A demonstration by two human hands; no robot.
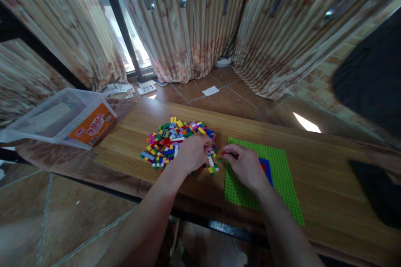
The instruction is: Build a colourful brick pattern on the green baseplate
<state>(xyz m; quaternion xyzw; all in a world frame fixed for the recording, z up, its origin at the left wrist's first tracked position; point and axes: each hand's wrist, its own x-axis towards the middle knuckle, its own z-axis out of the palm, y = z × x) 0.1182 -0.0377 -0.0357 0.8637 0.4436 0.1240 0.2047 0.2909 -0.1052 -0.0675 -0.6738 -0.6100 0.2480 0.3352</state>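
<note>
A heap of small coloured bricks (171, 142) lies on a wooden board (131, 133). My left hand (192, 152) rests on the heap's right side, fingers curled down into the bricks. To its right lies a green baseplate (282, 162) with a blue and red patch of bricks (266, 169) on it. My right hand (246, 164) sits over the plate's left edge, thumb and fingers pinched on a small red brick (224, 153).
An empty clear plastic box with an orange label (67, 119) lies tilted at the board's left end. Patterned curtains (194, 29) hang behind. Papers (210, 90) lie on the tiled floor. A dark object (376, 187) sits at the right edge.
</note>
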